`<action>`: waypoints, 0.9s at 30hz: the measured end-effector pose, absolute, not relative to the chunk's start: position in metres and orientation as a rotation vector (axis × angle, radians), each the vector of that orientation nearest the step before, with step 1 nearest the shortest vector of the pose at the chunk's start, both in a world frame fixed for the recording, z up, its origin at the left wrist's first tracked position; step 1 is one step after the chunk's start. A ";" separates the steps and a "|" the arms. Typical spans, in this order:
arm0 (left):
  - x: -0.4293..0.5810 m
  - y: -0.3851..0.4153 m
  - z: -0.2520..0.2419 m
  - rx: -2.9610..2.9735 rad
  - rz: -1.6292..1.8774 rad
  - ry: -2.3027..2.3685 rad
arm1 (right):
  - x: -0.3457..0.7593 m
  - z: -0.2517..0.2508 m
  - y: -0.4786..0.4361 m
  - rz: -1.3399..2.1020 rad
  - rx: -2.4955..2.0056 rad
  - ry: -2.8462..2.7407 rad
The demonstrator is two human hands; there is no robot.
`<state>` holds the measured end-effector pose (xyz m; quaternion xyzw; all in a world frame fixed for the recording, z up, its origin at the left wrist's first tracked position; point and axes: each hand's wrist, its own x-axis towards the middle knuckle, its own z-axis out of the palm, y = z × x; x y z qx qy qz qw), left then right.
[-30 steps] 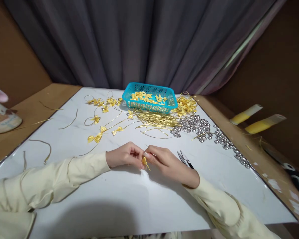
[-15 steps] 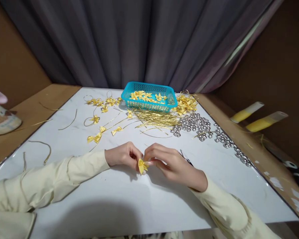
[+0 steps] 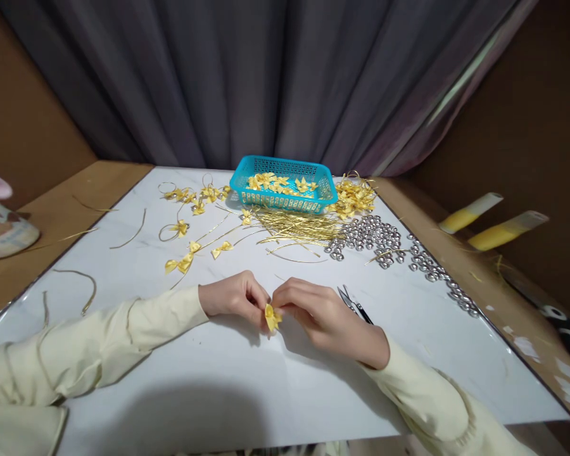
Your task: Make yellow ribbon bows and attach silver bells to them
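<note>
A small yellow ribbon bow point(image 3: 272, 318) is held up between my two hands above the white table. My left hand point(image 3: 240, 297) pinches it from the left, thumb and fingertips pressed together. From the other side, the fingers of my right hand point(image 3: 316, 313) close on the bow's right edge; whether a cord is also in the fingers I cannot make out. Scissors point(image 3: 355, 305) lie just behind my right hand, partly hidden. Loose yellow bows point(image 3: 222, 249) and gold cords point(image 3: 301, 227) lie beyond my hands.
A blue plastic basket point(image 3: 285, 201) with yellow bows stands at the back. Right of it are a heap of bows on gold loops point(image 3: 355, 196) and many silver rings point(image 3: 373, 234). A cup point(image 3: 7, 231) stands at left. Two yellow tubes point(image 3: 508, 230) lie at right.
My right hand has shifted slightly left and back, so more of the scissors shows. The bow is turned a little between my fingers. My left hand has barely moved.
</note>
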<state>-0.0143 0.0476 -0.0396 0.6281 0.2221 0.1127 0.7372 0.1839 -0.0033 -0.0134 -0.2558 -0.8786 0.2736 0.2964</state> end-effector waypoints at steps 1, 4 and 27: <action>-0.015 0.048 -0.040 1.382 0.238 0.488 | 0.184 -0.013 -0.003 0.743 -0.687 -2.338; -0.016 0.049 -0.040 1.377 0.201 0.493 | 0.184 -0.013 -0.003 0.749 -0.684 -2.369; -0.015 0.047 -0.037 1.301 0.210 0.619 | 0.180 -0.016 -0.007 0.668 -0.758 -2.398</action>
